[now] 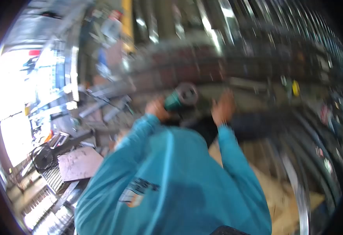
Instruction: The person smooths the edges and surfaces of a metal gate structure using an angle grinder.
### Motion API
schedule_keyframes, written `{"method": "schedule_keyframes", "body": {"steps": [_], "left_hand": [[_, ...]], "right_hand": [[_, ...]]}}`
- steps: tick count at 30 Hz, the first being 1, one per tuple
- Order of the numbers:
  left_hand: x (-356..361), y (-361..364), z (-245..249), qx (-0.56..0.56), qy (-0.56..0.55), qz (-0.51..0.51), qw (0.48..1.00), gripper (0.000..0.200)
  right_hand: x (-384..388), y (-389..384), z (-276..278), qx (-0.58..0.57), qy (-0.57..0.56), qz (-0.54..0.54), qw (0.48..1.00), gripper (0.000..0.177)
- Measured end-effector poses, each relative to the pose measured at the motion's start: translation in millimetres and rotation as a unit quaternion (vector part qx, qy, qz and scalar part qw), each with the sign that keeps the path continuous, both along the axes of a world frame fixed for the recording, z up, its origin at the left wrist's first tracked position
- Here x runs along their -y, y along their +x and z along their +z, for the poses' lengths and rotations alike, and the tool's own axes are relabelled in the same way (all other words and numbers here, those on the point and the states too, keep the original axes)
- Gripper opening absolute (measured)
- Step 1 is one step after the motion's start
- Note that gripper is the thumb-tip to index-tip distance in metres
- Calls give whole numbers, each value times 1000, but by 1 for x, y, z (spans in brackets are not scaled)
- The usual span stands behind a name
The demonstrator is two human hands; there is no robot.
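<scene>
One head-worn camera is looking forward and steeply down, close over the person's teal shirt [171,176], with the left hand [157,107] and right hand [223,106] sitting mid-frame; the fisheye lens is curving the blurred surroundings around them.

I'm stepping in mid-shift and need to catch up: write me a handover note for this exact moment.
Left hand: closed on the green tool, whose dark round head points away from the body.
Right hand: open, fingers spread, beside the tool and over a dark piece; contact unclear.
Nearby: a metal plate and bars lie to the left.
Done and left: the blur hides any marks on the piece, so check it by eye.
</scene>
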State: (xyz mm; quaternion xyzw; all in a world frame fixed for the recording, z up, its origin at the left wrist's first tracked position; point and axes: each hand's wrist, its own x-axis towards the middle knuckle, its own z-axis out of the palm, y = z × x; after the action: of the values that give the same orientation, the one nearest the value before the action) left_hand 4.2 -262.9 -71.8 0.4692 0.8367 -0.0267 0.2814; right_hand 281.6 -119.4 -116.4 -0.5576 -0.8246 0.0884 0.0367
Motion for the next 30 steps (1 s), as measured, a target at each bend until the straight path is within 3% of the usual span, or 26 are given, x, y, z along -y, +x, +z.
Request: {"method": "schedule_keyframes", "body": {"steps": [1, 2, 5, 10, 17, 21, 25, 26, 27, 28, 30], "left_hand": [[-12, 0, 19, 24, -89, 15, 996, 74], [1, 1, -2, 13, -40, 8, 999, 74], [9, 4, -2, 43, 64, -11, 997, 71], [5, 1, -1, 70, 47, -7, 996, 68], [6, 0, 0, 70, 38, -10, 997, 72], [4, -3, -8, 60, 30, -18, 998, 72], [3, -3, -11, 38, 27, -15, 999, 76], [1, -6, -23, 34, -45, -6, 998, 79], [3, -7, -26, 24, -47, -20, 998, 81], [2, -3, -17, 27, -60, 3, 998, 78], [-8, 2, 11, 68, -52, 33, 996, 73]], "right_hand": [[6, 2, -10, 23, -21, 11, 999, 75], [18, 5, -5, 40, -63, -3, 997, 77], [32, 12, -9, 13, -47, 26, 998, 73], [-9, 4, -12, 36, -40, -36, 998, 70], [32, 15, 3, 59, -87, -20, 994, 68], [-10, 2, -4, 63, -50, -44, 996, 67], [6, 11, -26, 37, -57, -22, 997, 65], [8, 10, -27, 14, -56, -28, 998, 64], [12, 14, -33, -2, -60, -37, 998, 63], [15, 22, -52, -2, -16, -21, 1000, 63], [12, 25, -22, -16, 34, 6, 999, 56]]}}
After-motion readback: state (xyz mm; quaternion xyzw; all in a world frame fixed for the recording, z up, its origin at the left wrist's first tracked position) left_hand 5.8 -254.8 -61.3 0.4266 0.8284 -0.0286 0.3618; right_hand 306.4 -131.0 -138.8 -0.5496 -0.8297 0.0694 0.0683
